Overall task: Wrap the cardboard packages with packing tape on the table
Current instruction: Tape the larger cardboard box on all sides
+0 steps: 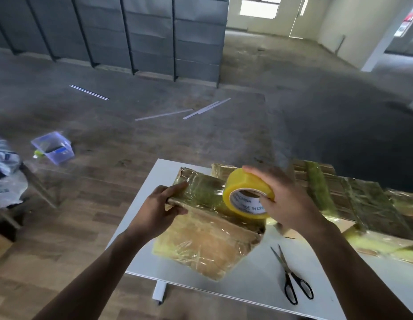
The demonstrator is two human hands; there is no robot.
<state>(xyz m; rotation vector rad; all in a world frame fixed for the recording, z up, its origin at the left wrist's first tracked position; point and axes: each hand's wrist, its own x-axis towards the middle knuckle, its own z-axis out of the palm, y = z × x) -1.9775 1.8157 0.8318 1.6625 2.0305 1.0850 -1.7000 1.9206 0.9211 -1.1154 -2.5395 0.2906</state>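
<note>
Grey shelving across the far side of the room, well apart from the work. White table in the lower centre, carrying all the cardboard goods. On its right part, a pile of wrapped packages, brown cardboard under glossy yellowish film, running past the right edge of view. On its left part, a large package, lying flat, likewise covered in shiny tape. On top of that, toward the far side, a smaller package, also taped, slightly tilted. Clear plastic tub on the floor at far left, well away from the table. Left hand closed round the near left end of the smaller package, fingers curled about its edge. Right hand wrapped over a roll of tape, fingers across the yellow rim, thumb at the edge of the core. Roll tilted on edge, printed core facing the viewer, set between the smaller package and the pile; apparently touching the large package below, contact uncertain through blur. Black-handled scissors on the bare tabletop just right of the large package, blades a little apart. Thin white strips scattered on the floor beyond.
</note>
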